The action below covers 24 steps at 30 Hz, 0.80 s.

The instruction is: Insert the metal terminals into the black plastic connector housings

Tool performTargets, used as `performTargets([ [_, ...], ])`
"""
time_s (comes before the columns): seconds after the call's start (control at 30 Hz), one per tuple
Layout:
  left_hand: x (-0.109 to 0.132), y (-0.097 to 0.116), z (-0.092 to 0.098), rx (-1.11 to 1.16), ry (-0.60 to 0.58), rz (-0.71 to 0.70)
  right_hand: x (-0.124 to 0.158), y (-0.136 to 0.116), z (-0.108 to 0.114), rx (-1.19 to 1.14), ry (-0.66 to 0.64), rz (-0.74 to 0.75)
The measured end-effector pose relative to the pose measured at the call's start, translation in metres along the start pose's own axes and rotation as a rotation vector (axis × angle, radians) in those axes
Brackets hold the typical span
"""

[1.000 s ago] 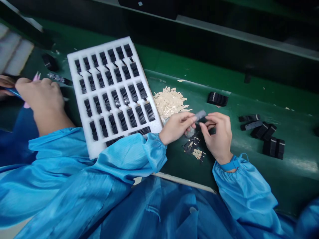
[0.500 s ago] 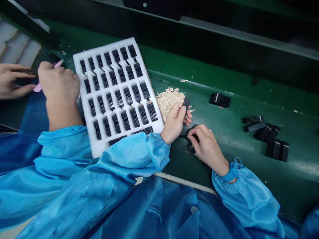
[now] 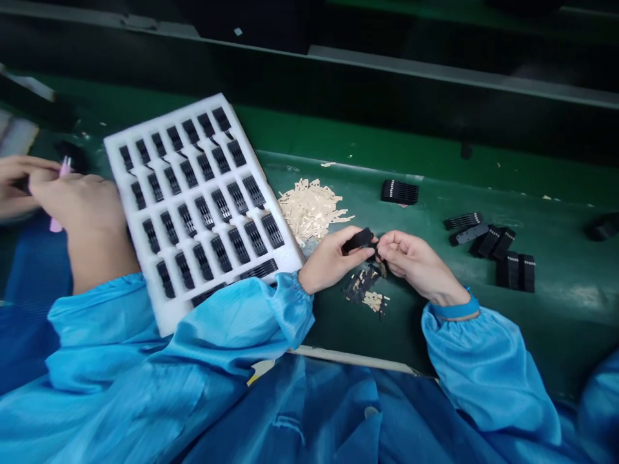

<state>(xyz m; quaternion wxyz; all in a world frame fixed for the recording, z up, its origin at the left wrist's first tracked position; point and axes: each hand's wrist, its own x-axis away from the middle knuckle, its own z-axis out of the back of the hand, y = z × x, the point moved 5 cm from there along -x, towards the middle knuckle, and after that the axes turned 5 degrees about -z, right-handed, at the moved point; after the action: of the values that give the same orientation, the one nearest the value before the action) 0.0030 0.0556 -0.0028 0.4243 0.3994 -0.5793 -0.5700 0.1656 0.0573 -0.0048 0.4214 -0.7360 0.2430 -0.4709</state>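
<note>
In the head view, my left hand (image 3: 331, 259) is closed around a small black rectangular part (image 3: 358, 240), held up off the bench. Right against it, the fingertips of my right hand (image 3: 418, 263) are pinched together at the part's end. A thin dark piece seems to be between them, too small to name. Just below my hands lies a small heap of black strips (image 3: 362, 283) mixed with some tan ones. Beyond my left hand is a larger pile of tan, flat cut-out pieces (image 3: 312, 209).
A white foam tray (image 3: 173, 317) with rows of black parts lies at left, partly under my left sleeve. Stacked black parts (image 3: 400, 192) and several more (image 3: 515, 272) sit on the green bench (image 3: 570, 322). A co-worker's hands (image 3: 87, 206) hold pink tweezers (image 3: 57, 222) at far left.
My left hand has come down beside my right hand, bringing the black part to its fingertips. The right hand has lifted away from the strip heap. The whole view has shifted.
</note>
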Motion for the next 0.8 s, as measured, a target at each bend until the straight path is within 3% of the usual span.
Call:
performTargets([
  [0.07, 0.000, -0.002, 0.002, -0.054, 0.020, 0.004, 0.000, -0.001, -0.001, 0.011, 0.008, 0.009],
  [0.23, 0.000, -0.002, 0.015, -0.139, 0.202, 0.051, 0.001, -0.004, -0.003, 0.243, 0.149, 0.114],
  [0.43, 0.001, 0.001, 0.019, -0.139, 0.293, 0.107, 0.005, -0.002, -0.013, 0.601, 0.011, 0.074],
  [0.57, 0.001, -0.001, 0.017, -0.093, 0.278, 0.134, 0.010, -0.010, -0.009, 0.453, -0.038, 0.096],
  [0.7, 0.000, -0.007, 0.014, -0.029, 0.262, 0.152, 0.012, -0.018, 0.001, 0.188, 0.119, 0.273],
  [0.8, 0.002, -0.014, 0.008, 0.075, 0.302, 0.166, 0.008, -0.017, 0.006, 0.203, 0.276, 0.329],
])
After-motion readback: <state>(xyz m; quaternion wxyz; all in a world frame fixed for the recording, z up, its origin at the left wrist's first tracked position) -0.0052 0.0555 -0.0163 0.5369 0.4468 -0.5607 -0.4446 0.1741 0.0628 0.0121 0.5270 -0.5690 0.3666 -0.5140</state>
